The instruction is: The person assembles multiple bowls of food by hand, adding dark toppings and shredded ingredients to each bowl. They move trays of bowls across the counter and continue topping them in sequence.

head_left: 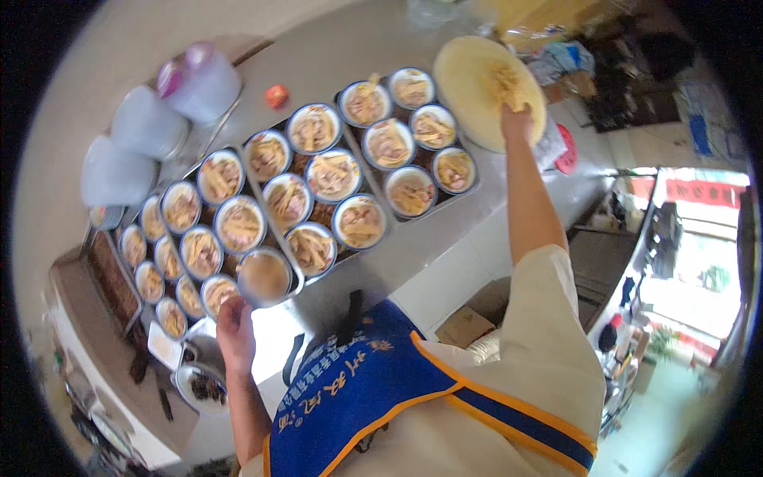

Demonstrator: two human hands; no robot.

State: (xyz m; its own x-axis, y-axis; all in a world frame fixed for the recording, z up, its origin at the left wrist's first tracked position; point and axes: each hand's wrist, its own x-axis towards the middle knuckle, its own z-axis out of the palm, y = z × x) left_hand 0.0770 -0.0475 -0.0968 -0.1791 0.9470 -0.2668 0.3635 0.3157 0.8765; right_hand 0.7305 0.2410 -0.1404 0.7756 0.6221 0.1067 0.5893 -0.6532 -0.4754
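Observation:
My right hand [517, 121] reaches into a large cream basin [465, 87] at the upper right. Its fingers close round pale yellow food strips [502, 83] piled there. My left hand [234, 321] is at the near edge of a small blue-rimmed bowl [218, 292] of meat pieces and pale strips. Its fingers are bent together, and what they hold, if anything, is hidden. Just right of that hand sits a blurred bowl [265, 277] with brownish contents. Several similar filled bowls [334, 176] stand in rows on metal trays.
White tubs [149, 123] stand at the back left, one with a purple piece on top. A small red object [276, 96] lies on the metal counter [318, 56]. Below my left hand's side is a container [203, 388] with dark contents. A cardboard box [465, 324] sits under the counter.

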